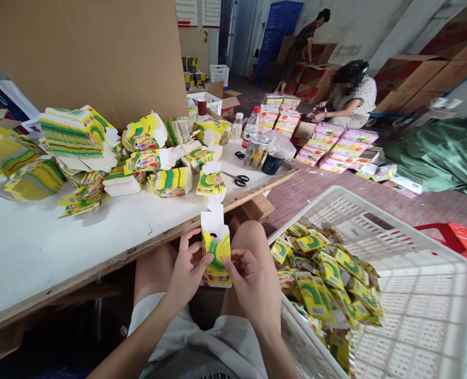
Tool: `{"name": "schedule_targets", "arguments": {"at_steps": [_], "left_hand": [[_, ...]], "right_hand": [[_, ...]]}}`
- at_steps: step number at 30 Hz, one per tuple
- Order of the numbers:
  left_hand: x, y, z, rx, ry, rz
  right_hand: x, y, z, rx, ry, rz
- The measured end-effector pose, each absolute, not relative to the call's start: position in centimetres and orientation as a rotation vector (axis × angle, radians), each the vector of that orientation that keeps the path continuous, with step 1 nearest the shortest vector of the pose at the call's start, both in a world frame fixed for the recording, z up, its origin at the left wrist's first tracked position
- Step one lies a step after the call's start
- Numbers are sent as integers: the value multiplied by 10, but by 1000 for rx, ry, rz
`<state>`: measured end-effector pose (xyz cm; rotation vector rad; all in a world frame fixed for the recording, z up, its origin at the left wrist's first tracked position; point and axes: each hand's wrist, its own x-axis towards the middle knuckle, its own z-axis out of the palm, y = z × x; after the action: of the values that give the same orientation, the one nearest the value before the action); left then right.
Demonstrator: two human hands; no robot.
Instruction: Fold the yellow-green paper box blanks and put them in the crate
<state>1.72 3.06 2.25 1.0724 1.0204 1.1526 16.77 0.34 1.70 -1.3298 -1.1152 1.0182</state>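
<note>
Head view. Yellow-green carton (217, 243), one, upright between both hands, in front of the bench (79, 247). Left hand (188, 268): fingers pinching its left side. Right hand (253, 279): fingers pinching its right side. On bench: flattened carton stacks (73, 139); black-handled scissors (240, 180). Right: white basket (418, 321), holding packets (330, 271).

My box (219, 247) is smooth card, my table edge (99, 270) rough wood; the basket (415, 297) plastic, its packets (330, 271) glossy, my shorts (166, 337) matt cloth.

Stained pale wall (362, 29), reddish-brown floor (296, 190), wood-edged white table (75, 245)
</note>
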Motion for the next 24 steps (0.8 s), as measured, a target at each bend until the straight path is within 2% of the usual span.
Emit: {"name": "schedule_targets", "arguments": {"at_steps": [5, 10, 20, 24], "left_hand": [[4, 27, 32, 1088, 823, 919], [0, 25, 37, 1035, 742, 828], [7, 25, 35, 1118, 733, 815], [13, 26, 34, 1214, 857, 875]], "right_hand": [[186, 6, 23, -1147, -1269, 1099], [199, 13, 33, -1095, -1350, 1170], [199, 11, 34, -1144, -1334, 884], [201, 11, 34, -1233, -1417, 969]]}}
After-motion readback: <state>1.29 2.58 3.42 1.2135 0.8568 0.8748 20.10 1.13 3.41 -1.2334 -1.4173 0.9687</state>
